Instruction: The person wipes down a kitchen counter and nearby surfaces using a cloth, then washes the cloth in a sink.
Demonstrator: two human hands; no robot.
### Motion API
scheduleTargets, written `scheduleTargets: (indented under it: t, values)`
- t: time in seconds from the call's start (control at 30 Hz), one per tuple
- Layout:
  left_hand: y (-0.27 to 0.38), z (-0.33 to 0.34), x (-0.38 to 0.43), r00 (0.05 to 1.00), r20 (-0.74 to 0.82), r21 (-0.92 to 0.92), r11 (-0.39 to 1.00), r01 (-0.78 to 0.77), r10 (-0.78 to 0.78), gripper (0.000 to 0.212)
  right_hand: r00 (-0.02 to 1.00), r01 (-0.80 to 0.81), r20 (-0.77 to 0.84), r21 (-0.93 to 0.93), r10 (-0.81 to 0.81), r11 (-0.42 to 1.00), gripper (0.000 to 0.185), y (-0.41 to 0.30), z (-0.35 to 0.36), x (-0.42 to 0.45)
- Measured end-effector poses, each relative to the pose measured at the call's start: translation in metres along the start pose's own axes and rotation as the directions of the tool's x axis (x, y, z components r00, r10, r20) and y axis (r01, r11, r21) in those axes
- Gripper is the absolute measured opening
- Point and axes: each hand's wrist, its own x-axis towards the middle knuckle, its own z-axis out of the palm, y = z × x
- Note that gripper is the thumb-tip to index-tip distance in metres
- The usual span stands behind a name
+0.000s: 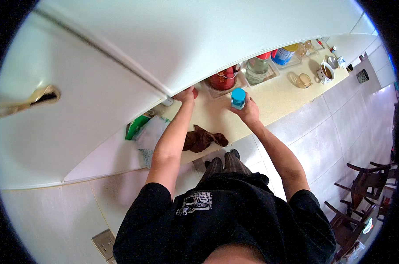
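My right hand (249, 111) is wrapped around a small container with a blue lid (239, 95), held over the cream countertop (216, 112). Under the lower edge of the white wall cabinet (126, 43) reaches my left hand (186, 95), its fingers partly hidden. Something red (195, 93) shows beside those fingers; whether they grip it is unclear. Between the two hands, towards the wall, stands a red rounded container (223, 81) in a clear tray. A crumpled dark brown cloth (204, 139) lies at the counter's front edge, next to my left forearm.
Right along the counter stand a glass jar with a red lid (257, 71), a blue tin (283, 56), an amber glass cup (304, 81) and a mug of brown liquid (325, 73). Plastic bags (151, 130) lie left. Dark wooden chairs (358, 191) occupy the tiled floor.
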Motion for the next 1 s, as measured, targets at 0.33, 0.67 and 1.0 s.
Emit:
scheduleTargets:
  t: [0.33, 0.67, 1.0]
  values:
    - [-0.047, 0.035, 0.038, 1.0, 0.005, 0.234, 0.972, -0.003, 0.002, 0.096, 0.964, 0.267, -0.048, 0.155, -0.263, 0.951, 0.062, -0.029, 0.024, -0.005]
    - [-0.042, 0.023, 0.024, 1.0, 0.015, 0.208, 0.978, -0.026, 0.024, 0.07, 0.964, 0.264, -0.049, 0.251, -0.26, 0.931, 0.061, -0.091, 0.075, 0.043]
    - [-0.023, -0.026, 0.016, 0.994, 0.059, 0.12, 0.987, -0.103, 0.097, 0.056, 0.836, 0.499, -0.228, -0.063, -0.499, 0.864, 0.061, -0.088, 0.161, 0.125]
